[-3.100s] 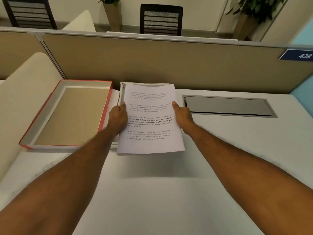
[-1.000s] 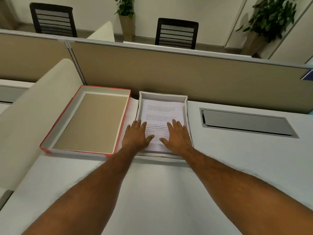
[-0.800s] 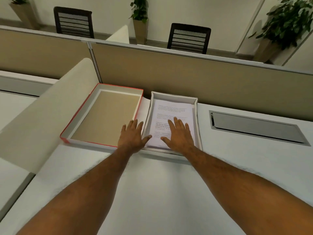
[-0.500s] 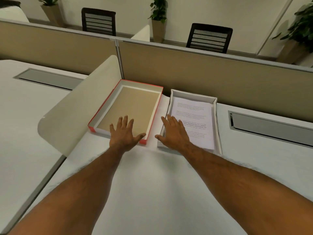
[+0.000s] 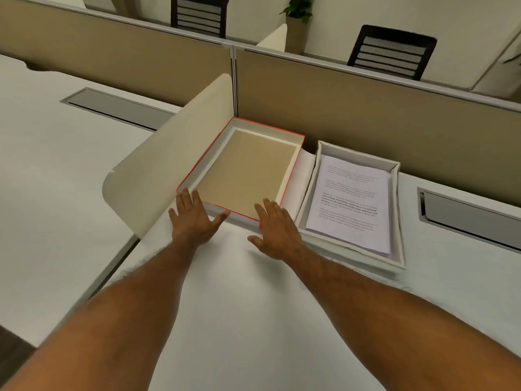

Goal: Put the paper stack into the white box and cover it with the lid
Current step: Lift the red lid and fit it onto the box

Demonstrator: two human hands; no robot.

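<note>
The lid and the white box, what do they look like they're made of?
Lid: seemingly rigid cardboard, with a matte tan inner panel, white-lined walls and a red outer covering visible along the edges. White box: likely paper-covered cardboard, matte, with thin walls that bow slightly and folded corners. Neither shows gloss like plastic.

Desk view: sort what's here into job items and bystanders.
Job: paper stack, white box, red-edged lid, left hand, right hand.
Bystanders: curved divider, cable hatch, chairs, plant.
</note>
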